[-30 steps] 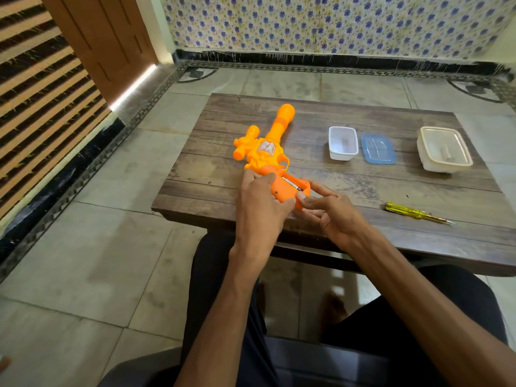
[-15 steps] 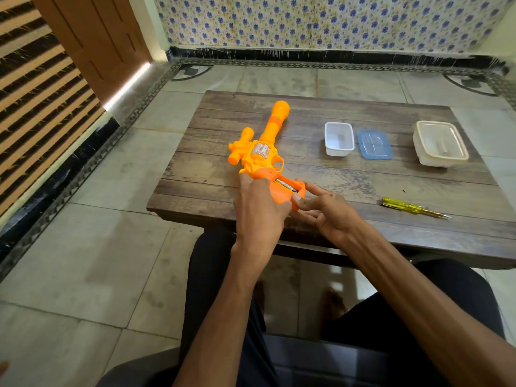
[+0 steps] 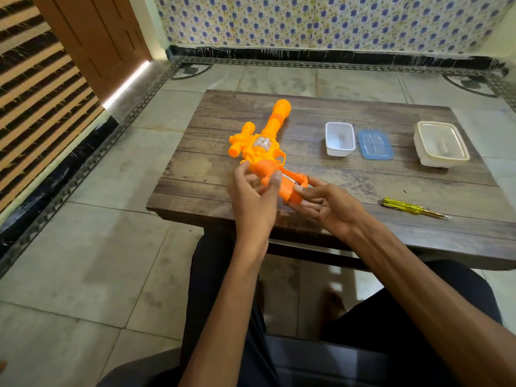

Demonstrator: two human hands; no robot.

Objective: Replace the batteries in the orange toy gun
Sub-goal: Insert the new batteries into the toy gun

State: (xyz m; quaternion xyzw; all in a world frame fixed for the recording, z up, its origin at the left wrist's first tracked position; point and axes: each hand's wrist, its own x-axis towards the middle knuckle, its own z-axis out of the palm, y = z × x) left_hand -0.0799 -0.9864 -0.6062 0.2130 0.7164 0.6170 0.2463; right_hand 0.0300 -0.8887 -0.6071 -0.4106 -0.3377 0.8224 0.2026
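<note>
The orange toy gun (image 3: pixel 262 148) lies near the table's (image 3: pixel 363 185) front edge, battery bay (image 3: pixel 291 179) open. The left hand (image 3: pixel 251 196) curls round its grip, fingertip at the bay; the right hand (image 3: pixel 331 206) pinches the butt. Likely removing 1 cell: hook it out next.

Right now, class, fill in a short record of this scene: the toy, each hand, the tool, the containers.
Toy: orange toy gun on the table, grip compartment open
Left hand: grips the gun's grip, thumb on top
Right hand: holds the grip's end
Tool: yellow screwdriver, on the table, untouched
Containers: open white tub; blue lid beside it; lidded tub far right
</note>
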